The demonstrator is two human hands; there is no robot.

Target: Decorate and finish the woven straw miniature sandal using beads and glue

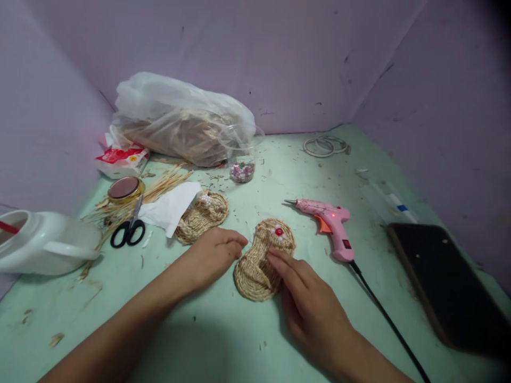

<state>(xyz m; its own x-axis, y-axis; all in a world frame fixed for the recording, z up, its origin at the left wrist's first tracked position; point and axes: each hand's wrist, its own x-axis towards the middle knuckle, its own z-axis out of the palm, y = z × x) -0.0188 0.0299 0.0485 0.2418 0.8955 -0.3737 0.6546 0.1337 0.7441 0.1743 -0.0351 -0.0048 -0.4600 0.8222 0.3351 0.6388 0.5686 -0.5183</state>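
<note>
A small woven straw sandal [259,266] with a red bead flower on its strap lies on the green table [255,346] in front of me. My right hand [307,303] rests on its right side, fingers stretched out and pressing on the strap. My left hand [213,255] sits just left of the sandal with its fingers curled under, touching the table; nothing shows in it. A second straw sandal [202,215] lies further back to the left.
A pink glue gun [331,226], its light on, lies to the right with its black cord [387,319]. Black scissors [130,229], white paper, straw strips, a gold-lidded jar [124,189], a bead cup [242,171], a plastic bag [179,119], a white jug [43,242] and a dark tablet [447,287] surround the work.
</note>
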